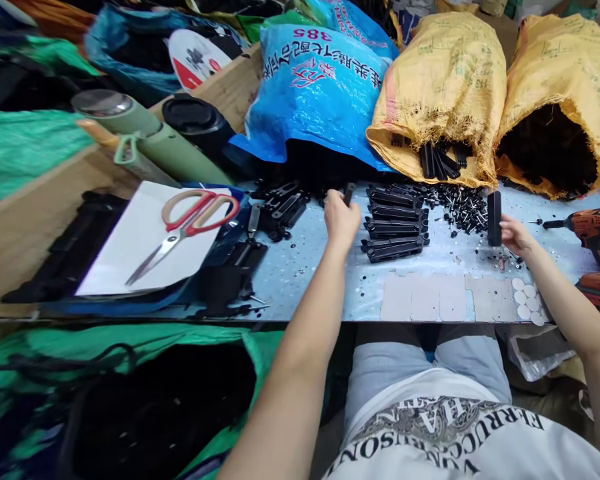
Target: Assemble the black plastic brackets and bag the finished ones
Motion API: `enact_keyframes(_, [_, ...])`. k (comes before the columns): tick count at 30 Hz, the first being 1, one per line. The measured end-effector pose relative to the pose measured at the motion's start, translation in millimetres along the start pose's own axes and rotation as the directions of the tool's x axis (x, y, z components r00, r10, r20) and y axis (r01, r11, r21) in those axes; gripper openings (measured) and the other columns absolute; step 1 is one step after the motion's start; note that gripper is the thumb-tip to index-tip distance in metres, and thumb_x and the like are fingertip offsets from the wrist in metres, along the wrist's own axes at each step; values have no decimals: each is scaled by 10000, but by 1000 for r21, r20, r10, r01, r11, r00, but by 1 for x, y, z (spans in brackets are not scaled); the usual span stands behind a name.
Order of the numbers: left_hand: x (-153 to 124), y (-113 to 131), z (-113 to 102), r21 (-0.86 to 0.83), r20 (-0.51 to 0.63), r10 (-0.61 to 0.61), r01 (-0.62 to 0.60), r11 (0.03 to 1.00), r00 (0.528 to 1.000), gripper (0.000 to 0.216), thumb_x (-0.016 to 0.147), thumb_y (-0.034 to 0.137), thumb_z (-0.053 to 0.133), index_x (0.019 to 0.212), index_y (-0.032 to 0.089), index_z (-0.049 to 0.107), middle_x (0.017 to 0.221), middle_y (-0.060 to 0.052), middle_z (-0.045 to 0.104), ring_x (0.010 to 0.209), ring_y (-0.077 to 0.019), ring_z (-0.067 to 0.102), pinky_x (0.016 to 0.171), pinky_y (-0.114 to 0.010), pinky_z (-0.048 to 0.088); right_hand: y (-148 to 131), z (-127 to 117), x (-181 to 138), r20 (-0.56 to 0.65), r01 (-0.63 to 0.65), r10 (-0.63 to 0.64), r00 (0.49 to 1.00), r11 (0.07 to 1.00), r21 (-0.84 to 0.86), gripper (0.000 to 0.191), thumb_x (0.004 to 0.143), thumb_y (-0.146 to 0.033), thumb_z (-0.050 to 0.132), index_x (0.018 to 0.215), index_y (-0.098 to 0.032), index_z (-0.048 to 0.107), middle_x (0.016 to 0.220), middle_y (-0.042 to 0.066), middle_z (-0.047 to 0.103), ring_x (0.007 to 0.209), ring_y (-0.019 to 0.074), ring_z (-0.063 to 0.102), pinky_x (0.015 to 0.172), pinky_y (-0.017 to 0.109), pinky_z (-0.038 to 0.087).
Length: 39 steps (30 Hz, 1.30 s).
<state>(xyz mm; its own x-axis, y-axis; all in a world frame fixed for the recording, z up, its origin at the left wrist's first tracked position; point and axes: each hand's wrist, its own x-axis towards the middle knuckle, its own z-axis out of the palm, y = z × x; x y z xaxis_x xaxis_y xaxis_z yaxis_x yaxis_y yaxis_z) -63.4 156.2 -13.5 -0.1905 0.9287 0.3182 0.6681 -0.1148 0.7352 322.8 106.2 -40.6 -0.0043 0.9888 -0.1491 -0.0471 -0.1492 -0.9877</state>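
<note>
My left hand [341, 217] is closed on a small black plastic part [349, 194], its fingers near the mouth of the blue sack. A black oblong plastic piece [494, 219] stands upright in the fingertips of my right hand [514, 235]. Between my hands lies a row of long black plastic assemblies [396, 230], stacked side by side. Behind and right of them spreads a heap of screws [463, 208]. Left of my left hand is a pile of black slotted parts [283, 205].
A blue sack [320, 87] and two yellow woven sacks [445, 80] line the back. Red-handled scissors [187, 223] rest on white paper at left, near a green flask [155, 133]. An orange cordless drill [597, 233] lies far right. Pale cards [425, 297] line the front edge.
</note>
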Motion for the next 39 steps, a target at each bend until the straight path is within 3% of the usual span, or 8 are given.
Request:
enact_keyframes(3, [-44, -2, -1, 23, 129, -1, -2, 1000, 992, 224, 901, 352, 419, 872, 159, 532, 787, -52, 587, 764, -178, 563, 718, -310, 449, 11, 33, -38, 150, 222, -174, 973, 879, -422, 460, 678, -280, 663, 1125, -198, 590, 1023, 68, 620, 898, 200, 600, 810, 398, 522])
enact_keyframes(6, [-99, 6, 6, 3, 331, 135, -144, 990, 934, 204, 894, 344, 413, 829, 181, 516, 840, -59, 577, 776, -179, 555, 696, -293, 435, 23, 67, -79, 329, 418, -264, 907, 461, -782, 390, 766, -150, 563, 1156, -168, 577, 1194, 139, 552, 1088, 271, 516, 928, 497, 441])
enact_keyframes(9, [-137, 15, 13, -17, 366, 143, -147, 989, 919, 184, 890, 321, 419, 798, 186, 504, 832, -52, 566, 797, -182, 555, 700, -288, 425, 30, 91, -111, 483, 528, -243, 841, 174, -831, 274, 856, -139, 452, 1095, -153, 585, 1272, 158, 515, 1133, 270, 483, 936, 477, 430])
enact_keyframes(12, [-154, 23, 19, -107, 370, 88, -52, 993, 925, 184, 890, 323, 435, 786, 189, 508, 768, -17, 561, 731, -152, 552, 680, -266, 422, 27, 103, -121, 527, 551, -208, 824, 83, -830, 300, 907, -308, 459, 1148, -162, 563, 1289, 143, 517, 1155, 270, 473, 951, 457, 409])
enact_keyframes(21, [-178, 42, 31, -396, 398, 3, 169, 902, 918, 345, 874, 359, 476, 1154, 169, 545, 803, 0, 586, 510, -60, 496, 499, -193, 405, 30, 117, -121, 398, 413, -133, 908, 121, -902, 522, 906, -514, 412, 1336, -224, 468, 1116, 131, 594, 1022, 275, 543, 840, 391, 431])
enact_keyframes(26, [-178, 53, 29, -435, 411, 97, 101, 895, 906, 379, 883, 350, 485, 1213, 183, 567, 881, -42, 628, 582, -85, 550, 551, -212, 464, 32, 121, -114, 197, 220, -128, 972, 788, -575, 530, 943, -497, 289, 1408, -251, 358, 985, 80, 608, 743, 174, 608, 671, 331, 509])
enact_keyframes(29, [-178, 64, 24, -406, 339, 186, -36, 913, 922, 349, 892, 314, 485, 1197, 181, 592, 905, -60, 641, 769, -136, 598, 696, -252, 498, 27, 125, -109, 224, 119, -62, 973, 961, -250, 591, 910, -527, 366, 1429, -248, 318, 816, 25, 594, 559, 124, 563, 522, 279, 502])
enact_keyframes(39, [-180, 78, 20, -234, 169, 323, -280, 931, 931, 358, 942, 325, 391, 1210, 179, 578, 885, -60, 605, 813, -138, 589, 746, -255, 488, -6, 109, -101, 430, 613, -440, 788, 627, -481, 508, 874, -457, 519, 1329, -233, 494, 926, 64, 597, 823, 166, 574, 758, 319, 506])
